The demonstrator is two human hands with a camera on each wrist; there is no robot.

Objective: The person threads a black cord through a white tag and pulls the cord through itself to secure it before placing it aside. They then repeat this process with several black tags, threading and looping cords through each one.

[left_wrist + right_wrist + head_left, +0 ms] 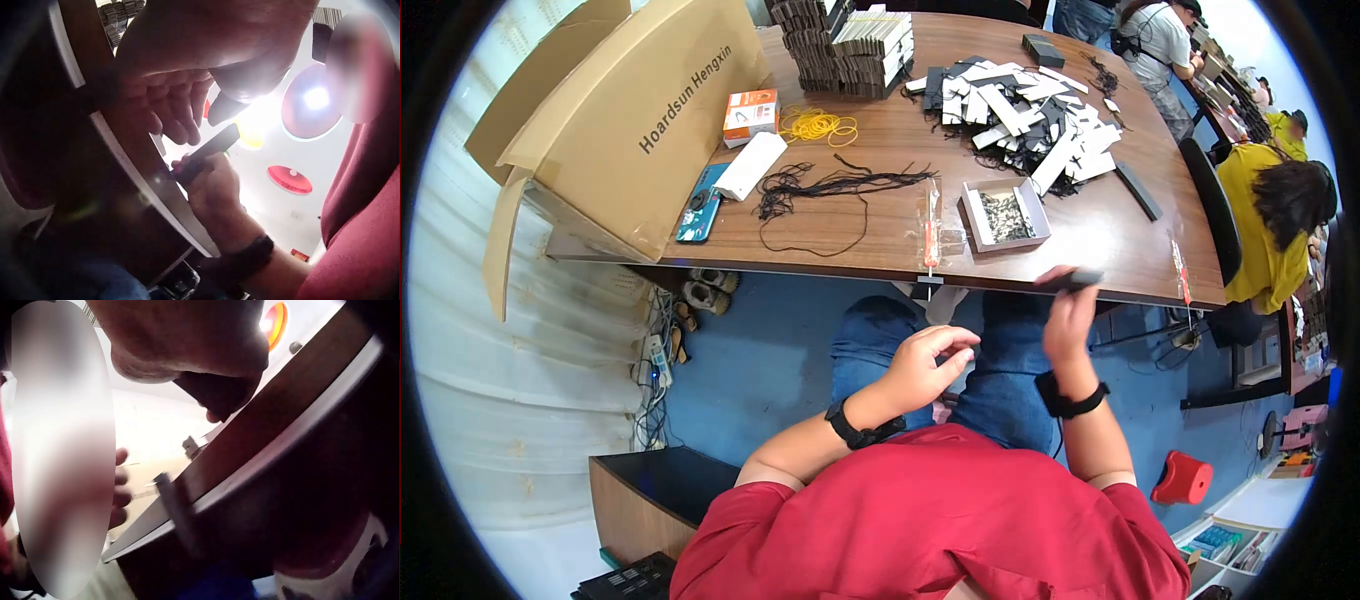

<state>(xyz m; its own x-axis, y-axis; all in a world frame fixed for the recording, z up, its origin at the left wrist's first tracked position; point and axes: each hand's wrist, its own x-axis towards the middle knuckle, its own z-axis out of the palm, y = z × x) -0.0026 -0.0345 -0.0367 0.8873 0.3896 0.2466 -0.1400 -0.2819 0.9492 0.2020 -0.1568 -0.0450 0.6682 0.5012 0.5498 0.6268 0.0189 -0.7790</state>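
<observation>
My right hand (1068, 325) grips a flat dark piece (1074, 281) at the table's front edge; the left wrist view shows this dark bar (215, 142) jutting from the right hand (215, 190). Over the lap, left of it, my left hand (928, 368) has bent fingers, with a small dark piece (945, 357) between thumb and fingers, mostly hidden. That dark shape (225, 109) also shows by the left thumb. The hands are apart. Nearby on the table are an open white box (1040, 235) of small pieces and a pile of white and black tags (1055, 160).
A large cardboard box (640, 130), phone (699, 205), black cords (800, 190), yellow bands (820, 126) and stacked bundles (865, 60) occupy the table's left and back. A dark bar (1138, 192) lies at the right. Other people are beyond; a red stool (1182, 478) stands on the floor.
</observation>
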